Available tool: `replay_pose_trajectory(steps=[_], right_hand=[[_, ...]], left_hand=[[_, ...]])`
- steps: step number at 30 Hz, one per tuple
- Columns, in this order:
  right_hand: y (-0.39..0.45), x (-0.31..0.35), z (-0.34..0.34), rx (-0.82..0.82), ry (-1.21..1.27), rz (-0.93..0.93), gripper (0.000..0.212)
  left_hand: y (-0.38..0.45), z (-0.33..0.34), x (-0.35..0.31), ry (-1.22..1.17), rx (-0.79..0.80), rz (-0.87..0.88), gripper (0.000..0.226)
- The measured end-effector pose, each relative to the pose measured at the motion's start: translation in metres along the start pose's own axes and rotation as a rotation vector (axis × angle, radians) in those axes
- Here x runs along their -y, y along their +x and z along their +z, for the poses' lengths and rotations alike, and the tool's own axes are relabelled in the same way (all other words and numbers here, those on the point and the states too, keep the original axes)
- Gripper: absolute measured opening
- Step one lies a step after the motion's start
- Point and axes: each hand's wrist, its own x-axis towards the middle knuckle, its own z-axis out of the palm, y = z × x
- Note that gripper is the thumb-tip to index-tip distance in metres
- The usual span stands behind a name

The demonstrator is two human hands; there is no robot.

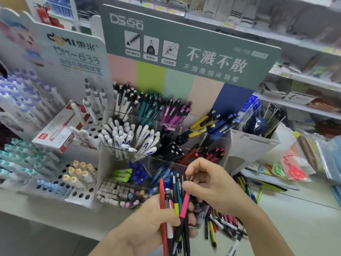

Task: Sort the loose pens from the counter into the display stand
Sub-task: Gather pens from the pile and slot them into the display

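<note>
Just below the stand's front bins, our left hand (156,222) is curled tightly round a bundle of pens (175,209), the shafts fanning upward past the thumb. Our right hand (212,185) sits right above and beside it, fingers bent, thumb and forefinger pinching the top of the pink pen (185,204) that sticks out of the bundle. An orange-red pen (162,198) stands at the outer edge of the bundle, away from the pinching hand.

Beyond both hands rises the display stand (217,143), with its clear compartments already grouped by colour: white, teal, magenta, black, red, yellow and blue. Under and behind the right wrist, more loose pens (221,222) lie scattered on the counter (295,218).

To do this step well, we judge it best to draw the pink pen straight up along its own length, so its neighbours do not drag out with it, and to keep the left grip firm. The magenta pens (175,113) look the closest match, though blur makes the exact model hard to confirm; we should compare clips before dropping it in, tip down.
</note>
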Motion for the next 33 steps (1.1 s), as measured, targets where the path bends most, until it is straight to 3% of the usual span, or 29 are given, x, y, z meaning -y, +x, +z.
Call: replay_pose_trajectory(steps=[5,11,18,22,26,33], right_hand=[[-0.002,0.003,-0.004,0.095,0.145,-0.024,0.023],[0.005,0.005,0.0,0.282,-0.189,-0.03,0.02],[0.005,0.0,-0.011,0.324,0.014,0.031,0.009],[-0.002,0.003,-0.039,0.203,0.174,-0.044,0.011],[-0.004,0.008,-0.063,0.008,0.275,-0.129,0.037],[-0.007,0.022,-0.065,-0.123,0.31,-0.255,0.037]], left_hand=[[0.0,0.004,0.003,-0.069,0.011,0.014,0.062],[0.003,0.005,0.007,-0.067,-0.047,-0.032,0.051],[0.001,0.006,0.007,-0.056,-0.089,-0.02,0.048],[-0.003,0.004,0.004,-0.069,-0.122,0.016,0.043],[-0.005,0.007,0.0,-0.075,-0.12,0.047,0.025],[0.004,0.003,-0.002,-0.154,-0.245,0.125,0.045]])
